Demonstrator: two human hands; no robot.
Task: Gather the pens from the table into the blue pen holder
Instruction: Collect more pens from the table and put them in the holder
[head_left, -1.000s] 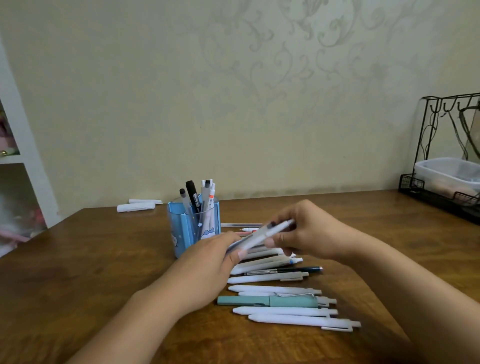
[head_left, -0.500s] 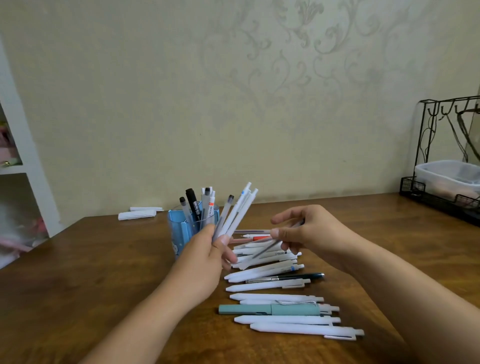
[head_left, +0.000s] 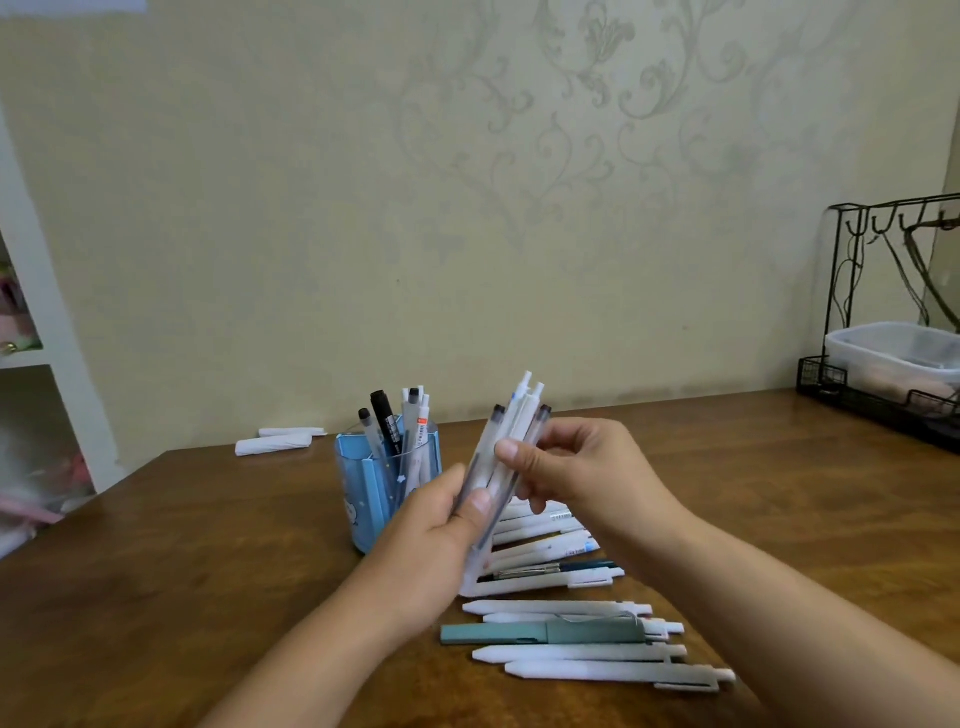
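My left hand (head_left: 441, 530) grips a bundle of several white and translucent pens (head_left: 511, 431), held upright and tilted right, just right of the blue pen holder (head_left: 363, 488). My right hand (head_left: 576, 467) pinches the same bundle from the right side with thumb and fingers. The holder stands on the wooden table (head_left: 208, 571) with several pens upright in it. Below my hands lies a row of pens on the table (head_left: 561, 608), mostly white, with one green pen (head_left: 545, 634) among them.
Two white caps or paper rolls (head_left: 272, 444) lie at the table's far left. A black wire rack (head_left: 883, 312) with a clear plastic box (head_left: 893, 358) stands at the far right. A white shelf (head_left: 36, 291) is at the left edge.
My right hand has come left and up from the table pile and closed on the bundle in my left hand, adding a pen. The bundle now stands more upright.
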